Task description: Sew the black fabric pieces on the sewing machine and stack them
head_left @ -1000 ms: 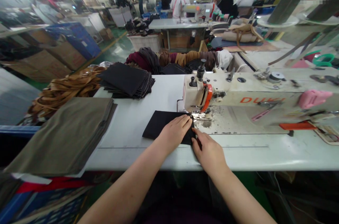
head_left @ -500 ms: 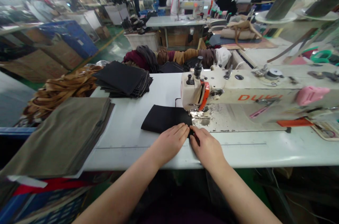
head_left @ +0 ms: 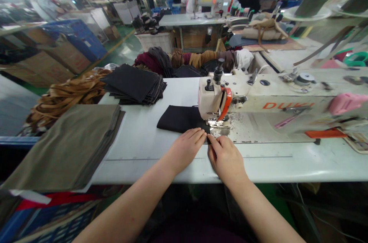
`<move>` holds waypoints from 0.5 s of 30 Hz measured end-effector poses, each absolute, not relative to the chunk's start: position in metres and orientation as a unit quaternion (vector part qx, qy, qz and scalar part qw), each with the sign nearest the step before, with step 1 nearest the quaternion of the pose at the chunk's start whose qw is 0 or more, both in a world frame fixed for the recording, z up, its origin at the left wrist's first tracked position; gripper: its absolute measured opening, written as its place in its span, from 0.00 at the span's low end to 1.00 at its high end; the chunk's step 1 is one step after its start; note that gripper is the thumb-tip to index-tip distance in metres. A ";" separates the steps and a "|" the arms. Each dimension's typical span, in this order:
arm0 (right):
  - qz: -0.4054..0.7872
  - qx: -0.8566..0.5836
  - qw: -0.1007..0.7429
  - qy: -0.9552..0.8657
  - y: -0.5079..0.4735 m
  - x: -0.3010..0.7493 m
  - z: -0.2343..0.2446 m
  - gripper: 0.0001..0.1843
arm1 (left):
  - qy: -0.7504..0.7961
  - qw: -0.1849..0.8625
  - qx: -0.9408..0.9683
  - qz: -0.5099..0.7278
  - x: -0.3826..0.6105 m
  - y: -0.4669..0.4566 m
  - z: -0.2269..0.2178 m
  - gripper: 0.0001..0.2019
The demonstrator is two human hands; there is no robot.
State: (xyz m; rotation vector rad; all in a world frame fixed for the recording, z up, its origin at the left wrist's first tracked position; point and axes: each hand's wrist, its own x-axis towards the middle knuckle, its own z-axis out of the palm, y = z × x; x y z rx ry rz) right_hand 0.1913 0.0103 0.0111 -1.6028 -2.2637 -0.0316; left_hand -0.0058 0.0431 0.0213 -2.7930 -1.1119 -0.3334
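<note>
A folded black fabric piece [head_left: 182, 118] lies on the white table, its right edge under the needle area of the sewing machine [head_left: 217, 101]. My left hand [head_left: 188, 147] rests flat on the near edge of this fabric, fingers stretched out and together. Just to its right, my right hand [head_left: 225, 155] pinches the fabric's near right corner between thumb and index finger, beside the metal needle plate [head_left: 221, 131]. The fingertips of both hands almost meet. Most of the gripped corner is hidden under the fingers.
A stack of black fabric pieces [head_left: 135, 84] sits at the table's back left. Olive-brown fabric [head_left: 69, 147] overhangs the left edge, near a heap of tan straps [head_left: 69, 93]. Behind the table are fabric bundles [head_left: 198, 59]. Other people work farther back.
The black fabric has slid away from me along the machine's needle area, and its left end has turned slightly. Both hands have followed it a little forward. The camera view has shifted slightly.
</note>
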 end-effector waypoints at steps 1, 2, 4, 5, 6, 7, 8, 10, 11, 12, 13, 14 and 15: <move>-0.012 -0.569 0.175 -0.804 0.012 0.191 0.012 0.23 | -0.371 0.054 -0.921 -0.105 -0.006 0.046 0.022 0.20; -0.012 -0.570 0.168 -0.804 0.013 0.191 0.013 0.24 | -0.376 0.049 -0.920 -0.100 -0.006 0.049 0.022 0.20; -0.010 -0.574 0.156 -0.804 0.017 0.189 0.016 0.25 | -0.386 0.040 -0.917 -0.091 -0.006 0.056 0.022 0.20; -0.010 -0.576 0.152 -0.803 0.019 0.188 0.018 0.26 | -0.389 0.035 -0.916 -0.086 -0.006 0.060 0.022 0.21; -0.009 -0.578 0.148 -0.802 0.021 0.188 0.019 0.27 | -0.392 0.031 -0.916 -0.081 -0.006 0.063 0.022 0.22; -0.009 -0.582 0.145 -0.800 0.023 0.187 0.020 0.28 | -0.395 0.027 -0.915 -0.076 -0.006 0.066 0.022 0.22; -0.009 -0.586 0.143 -0.797 0.024 0.186 0.021 0.29 | -0.399 0.025 -0.914 -0.071 -0.006 0.069 0.023 0.23; -0.011 -0.595 0.140 -0.792 0.027 0.184 0.021 0.30 | -0.407 0.021 -0.911 -0.065 -0.003 0.074 0.024 0.23; -0.011 -0.599 0.139 -0.789 0.028 0.184 0.020 0.30 | -0.413 0.020 -0.908 -0.063 -0.002 0.075 0.025 0.22; -0.011 -0.602 0.139 -0.786 0.028 0.183 0.020 0.31 | -0.419 0.017 -0.906 -0.062 0.000 0.077 0.027 0.22; -0.010 -0.604 0.140 -0.785 0.029 0.183 0.019 0.31 | -0.425 0.015 -0.903 -0.061 0.001 0.078 0.028 0.21; -0.009 -0.605 0.141 -0.783 0.029 0.184 0.018 0.31 | -0.431 0.013 -0.900 -0.061 0.002 0.079 0.029 0.21; -0.008 -0.606 0.142 -0.783 0.029 0.184 0.018 0.31 | -0.437 0.012 -0.897 -0.060 0.003 0.080 0.030 0.21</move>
